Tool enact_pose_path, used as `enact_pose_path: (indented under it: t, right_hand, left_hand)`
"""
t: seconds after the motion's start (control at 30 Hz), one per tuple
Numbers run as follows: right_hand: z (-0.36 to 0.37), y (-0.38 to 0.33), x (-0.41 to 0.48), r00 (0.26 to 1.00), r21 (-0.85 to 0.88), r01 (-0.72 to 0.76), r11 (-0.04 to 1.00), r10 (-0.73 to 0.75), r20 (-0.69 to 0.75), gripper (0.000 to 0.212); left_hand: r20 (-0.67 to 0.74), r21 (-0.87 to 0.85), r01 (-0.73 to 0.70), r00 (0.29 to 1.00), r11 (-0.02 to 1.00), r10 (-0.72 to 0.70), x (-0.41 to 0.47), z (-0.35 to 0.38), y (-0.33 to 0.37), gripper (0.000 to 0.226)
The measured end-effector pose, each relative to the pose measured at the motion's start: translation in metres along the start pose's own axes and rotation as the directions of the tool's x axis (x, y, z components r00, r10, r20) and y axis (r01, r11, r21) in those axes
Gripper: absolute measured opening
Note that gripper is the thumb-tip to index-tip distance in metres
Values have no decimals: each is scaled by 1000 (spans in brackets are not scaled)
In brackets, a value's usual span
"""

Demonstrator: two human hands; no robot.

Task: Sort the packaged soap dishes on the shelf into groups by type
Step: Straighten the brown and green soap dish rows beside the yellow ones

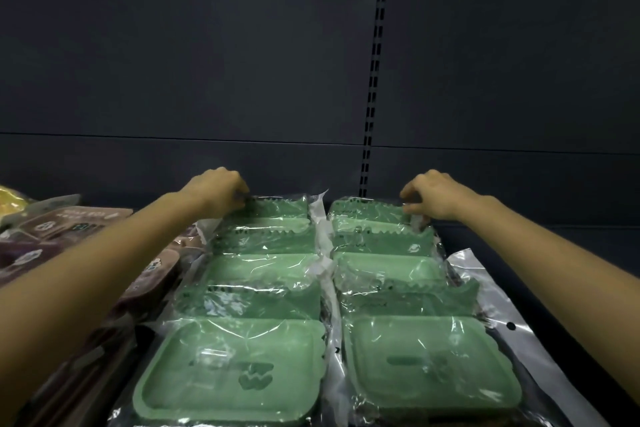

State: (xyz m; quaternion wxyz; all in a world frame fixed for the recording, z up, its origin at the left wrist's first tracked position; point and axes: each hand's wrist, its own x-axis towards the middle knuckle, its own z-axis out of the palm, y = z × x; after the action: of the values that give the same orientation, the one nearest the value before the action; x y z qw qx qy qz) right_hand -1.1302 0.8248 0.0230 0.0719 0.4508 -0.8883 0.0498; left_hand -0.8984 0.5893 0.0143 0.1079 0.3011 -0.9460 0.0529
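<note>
Two rows of green soap dishes in clear plastic bags run from the shelf's front to its back: a left row (242, 357) and a right row (426, 360), overlapping like tiles. My left hand (218, 192) grips the far left corner of the rearmost dish in the left row (277, 208). My right hand (436, 196) pinches the far right corner of the rearmost package in the right row (367, 210). Both forearms stretch over the rows' outer sides.
Brown and purple packaged dishes (52, 236) are piled to the left, with a yellow package (8, 199) at the far left edge. An empty clear bag flap (485, 288) lies to the right of the green rows. The dark back panel with a slotted upright (375, 80) stands behind.
</note>
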Motion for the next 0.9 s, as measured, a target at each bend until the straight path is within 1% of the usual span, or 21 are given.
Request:
enact_pose_path:
  t: [0.07,0.13,0.23,0.33,0.43,0.6,0.7,0.8,0.9]
  right_hand:
    - [6,1,4,1000,11,-1,1000,1,-9,35]
    - [9,1,8,999,31,3,1000,-2,-35,24]
    - [11,0,14,998,35,23,999,-21,-60,18]
    - [12,-2,20,997,54,46,997,-43,-58,18]
    - [14,-5,24,996,66,55,996,-51,-69,18]
    - [13,-10,22,998,39,53,998,-52,-45,19]
    - [6,-15,15,997,8,73,997,-73,-7,24]
    - [-7,-22,6,993,-35,109,993,-111,-42,33]
    - [-20,-33,-5,979,-34,170,985,-172,-107,31]
  left_hand:
    - [-16,-10,0,1000,1000,0,5,7,0,21]
    - [-65,-9,-1,998,1000,0,9,11,-2,17]
    - [-106,0,-6,994,1000,6,14,15,-1,36]
    - [-124,19,-38,991,999,40,17,18,3,40]
    - [-132,30,-41,990,999,45,20,22,4,33]
    - [-39,13,-41,998,999,41,20,16,1,22]
    - [13,26,-59,998,998,59,13,10,-2,26]
    - [-21,30,-42,999,999,43,-2,-1,-2,30]
    - [-30,30,-6,1000,1000,7,-22,-17,-6,30]
